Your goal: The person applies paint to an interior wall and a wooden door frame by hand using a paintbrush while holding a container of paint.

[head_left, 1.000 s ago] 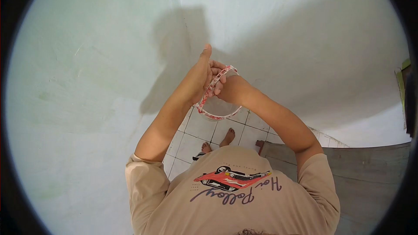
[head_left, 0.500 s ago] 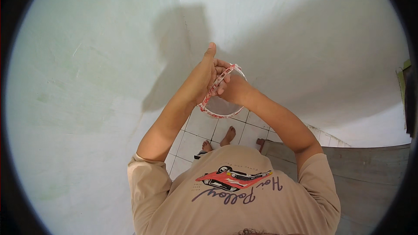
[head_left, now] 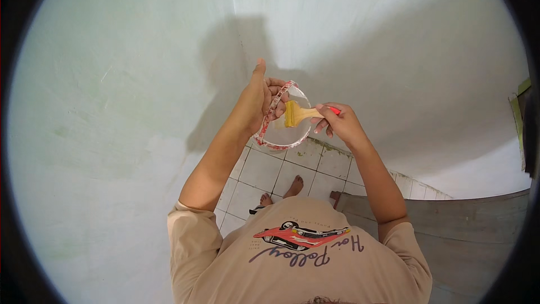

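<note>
My left hand (head_left: 260, 101) grips a translucent pail (head_left: 295, 132) by its white, red-stained band, fingers curled around it and thumb sticking up. My right hand (head_left: 340, 121) holds a paintbrush (head_left: 304, 112) by its pale wooden handle, which has a red end. The brush's head with its yellow band is over the pail's mouth, close to my left fingers; its bristles are hard to make out.
Pale greenish walls (head_left: 112, 107) meet in a corner ahead, shadowed in places. Below are white floor tiles (head_left: 264, 169) and my bare feet. A grey wooden surface (head_left: 472, 225) lies at lower right, and a green-edged dark object (head_left: 526, 129) at the far right.
My right hand has come out of the pail toward the right, now showing the paintbrush in it. My left hand and the pail have shifted slightly left.
</note>
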A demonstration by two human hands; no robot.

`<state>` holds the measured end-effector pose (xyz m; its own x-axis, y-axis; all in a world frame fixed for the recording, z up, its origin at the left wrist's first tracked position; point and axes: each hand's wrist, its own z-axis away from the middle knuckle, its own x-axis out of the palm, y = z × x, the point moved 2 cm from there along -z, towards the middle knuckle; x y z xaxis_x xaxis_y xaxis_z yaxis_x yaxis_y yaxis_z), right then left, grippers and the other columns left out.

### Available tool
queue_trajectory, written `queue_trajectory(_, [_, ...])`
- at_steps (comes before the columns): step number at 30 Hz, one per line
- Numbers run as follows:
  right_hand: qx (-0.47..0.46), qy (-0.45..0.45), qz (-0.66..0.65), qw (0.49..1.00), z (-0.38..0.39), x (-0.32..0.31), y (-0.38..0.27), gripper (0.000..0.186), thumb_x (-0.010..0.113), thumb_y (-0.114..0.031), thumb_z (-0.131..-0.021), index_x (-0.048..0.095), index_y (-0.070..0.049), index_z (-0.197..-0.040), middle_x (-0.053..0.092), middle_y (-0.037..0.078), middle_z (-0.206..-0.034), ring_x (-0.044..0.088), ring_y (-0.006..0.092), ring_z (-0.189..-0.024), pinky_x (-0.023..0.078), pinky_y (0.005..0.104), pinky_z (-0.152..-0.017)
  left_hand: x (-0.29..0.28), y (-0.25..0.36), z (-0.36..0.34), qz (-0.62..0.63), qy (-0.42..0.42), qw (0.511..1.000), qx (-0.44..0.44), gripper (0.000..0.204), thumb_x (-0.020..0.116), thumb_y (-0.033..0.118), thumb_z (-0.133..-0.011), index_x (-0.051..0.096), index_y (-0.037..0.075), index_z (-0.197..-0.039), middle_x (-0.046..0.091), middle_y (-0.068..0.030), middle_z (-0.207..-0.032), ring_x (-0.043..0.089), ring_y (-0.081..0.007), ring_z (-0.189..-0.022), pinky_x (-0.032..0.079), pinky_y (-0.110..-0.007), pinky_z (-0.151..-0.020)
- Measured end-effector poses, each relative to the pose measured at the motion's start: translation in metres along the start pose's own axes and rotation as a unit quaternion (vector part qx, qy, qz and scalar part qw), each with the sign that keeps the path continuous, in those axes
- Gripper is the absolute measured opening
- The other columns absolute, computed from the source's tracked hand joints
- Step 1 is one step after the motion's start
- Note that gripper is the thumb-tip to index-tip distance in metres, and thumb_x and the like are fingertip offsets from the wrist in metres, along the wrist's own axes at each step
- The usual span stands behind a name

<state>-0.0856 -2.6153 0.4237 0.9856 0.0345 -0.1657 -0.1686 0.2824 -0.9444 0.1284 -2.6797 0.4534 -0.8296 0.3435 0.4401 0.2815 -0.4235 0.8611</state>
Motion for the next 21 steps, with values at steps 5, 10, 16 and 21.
queue_trajectory(5, [0.024, 0.033, -0.147, 0.988, 0.018, -0.013, 0.032, 0.029, 0.055, -0.029, -0.098, 0.063, -0.001, -0.102, 0.070, 0.009, -0.084, 0.065, 0.0131, -0.065, 0.045, 0.0241, -0.048, 0.001, -0.004, 0.008, 0.020, 0.010, 1.000, 0.008, 0.077, 0.024, 0.067, -0.096, 0.050, -0.004, -0.107, 0.055, -0.0073, -0.072, 0.047, -0.0164, -0.047, 0.035, -0.027, -0.041])
queue_trajectory(10, [0.076, 0.038, -0.292, 0.953, 0.028, -0.028, 0.068, 0.032, 0.048, -0.034, -0.100, 0.063, -0.006, -0.102, 0.069, 0.005, -0.084, 0.064, 0.0131, -0.066, 0.048, 0.0280, -0.051, 0.001, -0.012, 0.010, 0.033, 0.016, 0.999, 0.015, 0.083, 0.028, 0.070, -0.093, 0.051, -0.007, -0.115, 0.056, -0.0093, -0.088, 0.048, -0.0184, -0.057, 0.038, -0.030, -0.046])
queue_trajectory(16, [-0.015, 0.036, -0.399, 0.916, 0.040, -0.048, 0.030, 0.027, 0.050, -0.032, -0.101, 0.060, -0.006, -0.101, 0.069, 0.006, -0.082, 0.063, 0.0130, -0.066, 0.049, 0.0254, -0.055, -0.039, -0.025, 0.016, 0.102, 0.052, 0.993, 0.024, 0.080, 0.029, 0.072, -0.092, 0.049, -0.002, -0.110, 0.055, -0.0082, -0.077, 0.050, -0.0178, -0.057, 0.039, -0.030, -0.049])
queue_trajectory(21, [-0.155, 0.094, -0.423, 0.888, 0.057, -0.120, -0.037, 0.026, 0.052, -0.032, -0.100, 0.059, -0.007, -0.097, 0.069, 0.007, -0.080, 0.062, 0.0123, -0.064, 0.048, 0.0240, -0.051, -0.048, -0.048, -0.005, 0.097, 0.068, 0.993, 0.011, 0.074, 0.029, 0.070, -0.093, 0.048, -0.001, -0.103, 0.053, -0.0084, -0.073, 0.046, -0.0198, -0.051, 0.036, -0.032, -0.048])
